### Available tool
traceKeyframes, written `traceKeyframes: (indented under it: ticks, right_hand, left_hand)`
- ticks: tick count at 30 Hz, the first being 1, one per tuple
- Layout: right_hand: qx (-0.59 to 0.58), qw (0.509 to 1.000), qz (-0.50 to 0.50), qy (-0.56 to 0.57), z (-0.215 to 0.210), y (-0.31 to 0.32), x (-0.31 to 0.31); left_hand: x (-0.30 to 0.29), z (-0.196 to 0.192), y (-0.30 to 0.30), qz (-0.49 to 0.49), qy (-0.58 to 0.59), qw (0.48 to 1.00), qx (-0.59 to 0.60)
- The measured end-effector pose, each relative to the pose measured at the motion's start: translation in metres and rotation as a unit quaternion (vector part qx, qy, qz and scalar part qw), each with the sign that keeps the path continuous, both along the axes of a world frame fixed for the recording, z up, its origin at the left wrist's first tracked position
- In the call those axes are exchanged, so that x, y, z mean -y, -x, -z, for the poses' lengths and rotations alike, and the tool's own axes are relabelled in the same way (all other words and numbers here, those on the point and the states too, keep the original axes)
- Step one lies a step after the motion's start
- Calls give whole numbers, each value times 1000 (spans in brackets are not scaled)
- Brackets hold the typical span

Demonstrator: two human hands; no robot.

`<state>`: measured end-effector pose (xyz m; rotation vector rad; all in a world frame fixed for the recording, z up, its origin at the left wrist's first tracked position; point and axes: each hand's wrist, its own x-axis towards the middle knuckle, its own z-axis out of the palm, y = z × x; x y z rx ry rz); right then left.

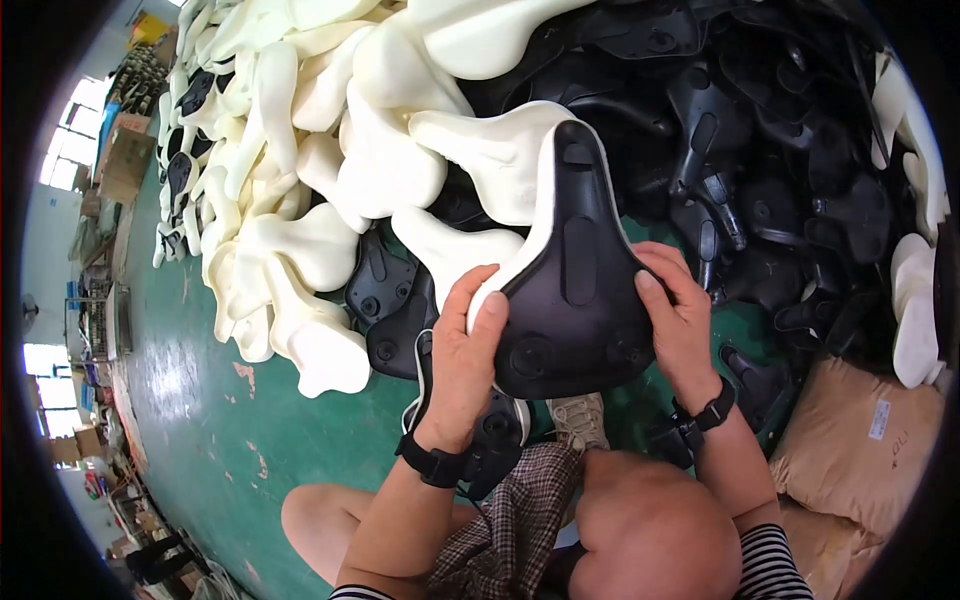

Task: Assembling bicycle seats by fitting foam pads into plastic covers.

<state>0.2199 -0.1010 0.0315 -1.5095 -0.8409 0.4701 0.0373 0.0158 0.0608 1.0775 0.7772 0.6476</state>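
Observation:
Between my hands is a bicycle saddle (578, 270), its black plastic base facing me and its narrow nose pointing away. White foam shows along its left edge. My left hand (462, 350) grips the wide rear part at the left, thumb on the edge. On the opposite side, my right hand (682, 315) holds the rear corner with thumb and fingers. Just beyond lies a white foam saddle pad (500, 160). Left of the held saddle, black saddle bases (378, 275) rest on the floor, partly hidden by my left hand.
White foam pads (390, 150) are heaped at the far left, and black saddle bases (760, 190) at the far right. Brown sacks (850, 440) lie by my right arm. The floor (190, 400) is green. Cardboard boxes (124, 160) and shelves line the left wall.

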Motion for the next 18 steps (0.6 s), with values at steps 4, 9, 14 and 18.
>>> traceKeyframes:
  ticks: [4, 9, 14, 18]
  right_hand:
    - [73, 997, 14, 19, 15, 4, -9]
    - [74, 992, 37, 95, 33, -2, -14]
    - [-134, 989, -8, 60, 31, 13, -8]
    - [-200, 975, 47, 86, 50, 10, 0]
  left_hand:
    - [-2, 7, 0, -11, 58, 998, 31]
    - [-6, 19, -6, -4, 84, 996, 20]
    - [-11, 34, -4, -73, 222, 970, 61]
    - [6, 38, -5, -38, 213, 976, 15]
